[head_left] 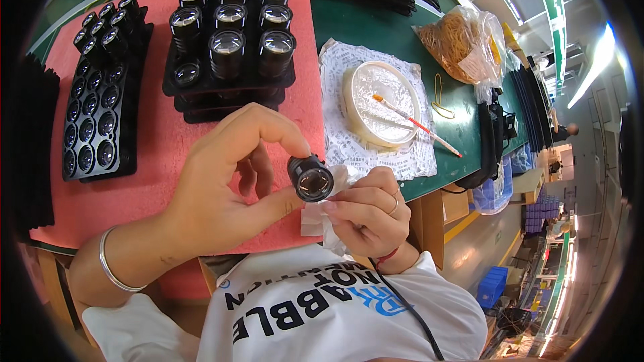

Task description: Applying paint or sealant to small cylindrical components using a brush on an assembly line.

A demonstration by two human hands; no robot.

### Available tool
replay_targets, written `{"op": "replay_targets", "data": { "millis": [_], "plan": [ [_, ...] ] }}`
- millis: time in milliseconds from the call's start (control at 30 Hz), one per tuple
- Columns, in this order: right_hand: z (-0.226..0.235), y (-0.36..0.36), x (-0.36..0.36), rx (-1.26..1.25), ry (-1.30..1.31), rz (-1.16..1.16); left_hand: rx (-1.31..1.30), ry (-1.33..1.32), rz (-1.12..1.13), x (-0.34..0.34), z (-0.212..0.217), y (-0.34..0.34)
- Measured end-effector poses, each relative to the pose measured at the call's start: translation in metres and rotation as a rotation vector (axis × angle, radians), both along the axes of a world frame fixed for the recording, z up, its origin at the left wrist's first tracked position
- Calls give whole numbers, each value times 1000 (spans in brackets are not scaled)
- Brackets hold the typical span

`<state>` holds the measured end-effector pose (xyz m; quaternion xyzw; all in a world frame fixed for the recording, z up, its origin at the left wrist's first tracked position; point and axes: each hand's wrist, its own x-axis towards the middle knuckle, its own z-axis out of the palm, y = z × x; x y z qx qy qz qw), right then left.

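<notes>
At the centre of the view, a black lens barrel (310, 178) is held above the near edge of a pink mat (157, 151), tilted, its clear lens turned toward the wearer; it is pinched between thumb and forefinger of the left hand (211, 174), the other fingers curled loosely.

Just beside it, at 4 o'clock, a crumpled translucent sheet (312, 220) is pinched by the right hand (376, 211), fingers bent and gathered; whether the barrel is touched by those fingertips cannot be told.

Clock taken from the barrel: at 11 o'clock, stacked black moulded trays (268, 87), filled with upright barrels, lenses up, one at the near left seated lower than the rest; at 10, a second black tray (124, 161), barrels grouped at its far end, shiny round pockets nearer, contents unclear; at 9, a dark stack (30, 141), cut by the rim.

Between 1 and 2, a round white tub (350, 107) is set on printed paper (335, 74); a red-and-white-handled paintbrush (419, 124) is laid across it; beyond, on the green bench (342, 27), a bag of rubber bands (463, 43) is seen, one loose band (439, 97) nearby.
</notes>
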<state>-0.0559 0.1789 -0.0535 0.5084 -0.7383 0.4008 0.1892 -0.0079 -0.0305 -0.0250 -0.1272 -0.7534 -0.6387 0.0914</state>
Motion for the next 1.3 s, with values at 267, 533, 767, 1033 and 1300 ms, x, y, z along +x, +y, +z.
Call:
{"op": "replay_targets", "data": {
  "millis": [267, 533, 767, 1033, 1300],
  "plan": [
    [0, 0, -1, 5, 3, -3, 54, 16, 67, -1, -2, 4],
    [19, 5, -4, -67, -119, -55, 51, -12, 58, -1, 1, 5],
    [50, 0, -10, -49, 98, -126, 16, -41, 61, -2, 3, 5],
    [54, -14, -13, 45, 193, -81, -76, -48, 85, -1, 6, 5],
    [48, -21, -12, 138, 154, -60, -142, -57, 146, 0, 7, 7]
  ]
}}
